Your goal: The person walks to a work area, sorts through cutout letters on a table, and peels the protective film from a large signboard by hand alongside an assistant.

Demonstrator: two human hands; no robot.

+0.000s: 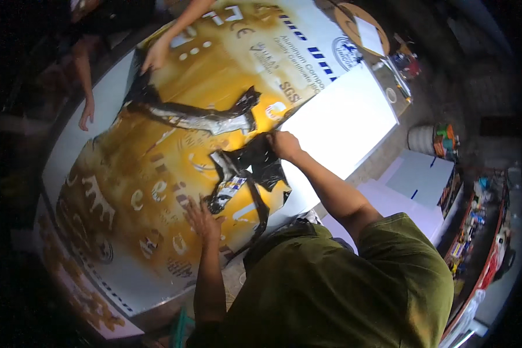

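A large panel covered in printed film (174,145), sprayed yellow and brown, fills the worktable. My right hand (285,145) is closed on a crumpled piece of black plastic film (260,156) at the right edge of the yellow area. Pressed flat with its fingers spread, my left hand (204,223) rests on the sprayed film, just below the crumpled piece. Another curled strip of black and silver film (209,119) lies across the sheet farther away. A bare white board surface (336,122) shows to the right of my right hand.
Across the table, another person's hand (155,57) touches the sheet's far left edge, and their other hand (87,113) hangs over the white margin. A round wooden board (347,17) with paper lies at the far right. A bucket (423,139) and shelves of small items (467,232) stand right.
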